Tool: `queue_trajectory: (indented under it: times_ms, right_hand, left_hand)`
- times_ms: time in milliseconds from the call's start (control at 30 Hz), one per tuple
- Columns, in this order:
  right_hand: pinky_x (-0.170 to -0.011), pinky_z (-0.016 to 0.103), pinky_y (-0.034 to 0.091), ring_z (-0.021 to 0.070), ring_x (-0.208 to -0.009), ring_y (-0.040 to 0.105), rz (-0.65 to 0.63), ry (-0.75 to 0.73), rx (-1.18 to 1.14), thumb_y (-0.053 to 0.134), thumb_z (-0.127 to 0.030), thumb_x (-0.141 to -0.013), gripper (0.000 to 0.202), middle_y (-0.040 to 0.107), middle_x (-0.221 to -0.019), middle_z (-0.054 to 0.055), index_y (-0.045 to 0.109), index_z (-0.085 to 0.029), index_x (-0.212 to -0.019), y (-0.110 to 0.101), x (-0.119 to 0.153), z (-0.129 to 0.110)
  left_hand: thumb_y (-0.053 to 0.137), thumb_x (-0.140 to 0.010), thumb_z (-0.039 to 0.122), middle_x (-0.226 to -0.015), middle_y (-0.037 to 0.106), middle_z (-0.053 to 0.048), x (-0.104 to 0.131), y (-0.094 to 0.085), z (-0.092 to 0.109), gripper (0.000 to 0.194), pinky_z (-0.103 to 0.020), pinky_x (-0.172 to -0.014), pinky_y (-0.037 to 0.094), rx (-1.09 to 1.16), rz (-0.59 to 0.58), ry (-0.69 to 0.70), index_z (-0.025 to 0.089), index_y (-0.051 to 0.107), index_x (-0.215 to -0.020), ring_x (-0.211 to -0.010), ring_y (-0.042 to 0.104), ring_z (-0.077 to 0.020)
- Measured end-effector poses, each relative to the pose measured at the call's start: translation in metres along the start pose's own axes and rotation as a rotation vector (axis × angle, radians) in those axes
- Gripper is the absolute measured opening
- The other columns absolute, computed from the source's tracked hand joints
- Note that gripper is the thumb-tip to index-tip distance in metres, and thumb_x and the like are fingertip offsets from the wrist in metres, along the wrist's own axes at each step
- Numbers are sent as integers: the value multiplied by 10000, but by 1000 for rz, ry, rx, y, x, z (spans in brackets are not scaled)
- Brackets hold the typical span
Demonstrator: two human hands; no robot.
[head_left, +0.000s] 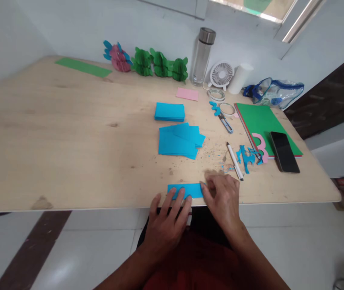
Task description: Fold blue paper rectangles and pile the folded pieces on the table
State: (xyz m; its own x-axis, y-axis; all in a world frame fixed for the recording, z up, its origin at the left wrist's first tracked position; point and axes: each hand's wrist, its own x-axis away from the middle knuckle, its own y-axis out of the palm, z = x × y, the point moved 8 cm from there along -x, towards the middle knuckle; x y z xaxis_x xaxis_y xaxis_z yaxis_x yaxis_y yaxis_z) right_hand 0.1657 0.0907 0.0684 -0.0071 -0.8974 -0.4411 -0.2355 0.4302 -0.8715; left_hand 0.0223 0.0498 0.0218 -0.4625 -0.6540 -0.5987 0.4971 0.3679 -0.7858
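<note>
A narrow blue paper strip (193, 190) lies flat along the table's front edge. My left hand (167, 219) rests its spread fingertips on the strip's left and middle part, pressing it down. At the strip's right end is my right hand (223, 197), its thumb on the paper and its other fingers curled beside it. Beyond the hands lie several loose blue paper pieces (176, 141), overlapping, and behind them a neat stack of blue paper (169, 112). To the right of my right hand is a white pen (234, 160) among blue paper scraps (246, 158).
Farther right are a phone (284, 152), green paper (268, 125), snips (226, 123) and tape rolls (216, 95). Along the wall stand green paper figures (160, 63), a pink one (120, 58), a bottle (202, 56), a fan (221, 74) and a clear pouch (280, 92).
</note>
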Motion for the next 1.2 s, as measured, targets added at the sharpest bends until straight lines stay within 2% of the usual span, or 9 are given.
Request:
queue_trajectory:
  times_ms: [300,567,667,733,867,1033,1200]
  right_hand:
    - [-753,335,306,198,-736,485,-8,18,-12,519,-361,-919,215,625,-720,21,574,-203,-784,-1,1,3]
    - [-758,352,326,204,-748,502,-1,27,-30,517,-354,-918,201,634,-740,33,593,-199,-816,-3,0,4]
    - [-796,377,352,219,-851,542,26,-2,-53,492,-289,-925,173,661,-869,65,632,-187,-939,-9,8,-5]
    - [-865,405,358,233,-977,553,9,-83,-92,471,-235,-922,214,666,-1012,76,639,-200,-1051,-10,19,-18]
    - [-1025,478,299,280,-1242,451,-66,-267,-70,463,-238,-914,360,589,-1285,90,571,-192,-1255,-2,46,-37]
    - [-1062,522,264,311,-1353,341,-98,-358,73,530,-292,-891,395,505,-1398,86,558,-243,-1282,0,57,-21]
    - [-1062,517,267,298,-1335,371,-89,-390,138,558,-267,-887,358,514,-1397,49,581,-274,-1244,-19,57,-5]
  left_hand:
    - [506,-898,351,-1256,626,-102,-9,-1,3,477,-536,-1122,167,18,-43,-96,189,499,-1348,-1258,460,-293]
    - [533,-879,376,-1235,622,-122,-11,0,5,524,-563,-1108,168,10,-74,-113,202,478,-1370,-1247,449,-320]
    - [541,-875,376,-1230,626,-123,-10,0,5,510,-566,-1105,176,11,-80,-109,198,499,-1351,-1239,455,-321]
    - [540,-878,367,-1231,627,-119,-9,0,5,492,-561,-1108,176,16,-81,-110,203,511,-1340,-1256,445,-316]
    - [539,-879,345,-1223,635,-117,-9,-1,6,431,-563,-1106,184,20,-85,-108,201,563,-1284,-1259,443,-318]
    - [537,-881,340,-1229,637,-110,-11,-1,7,432,-564,-1103,190,-9,-97,-102,192,561,-1287,-1221,475,-319]
    - [530,-881,339,-1251,623,-114,-10,-1,7,479,-556,-1111,172,-12,-98,-89,194,516,-1337,-1242,463,-322]
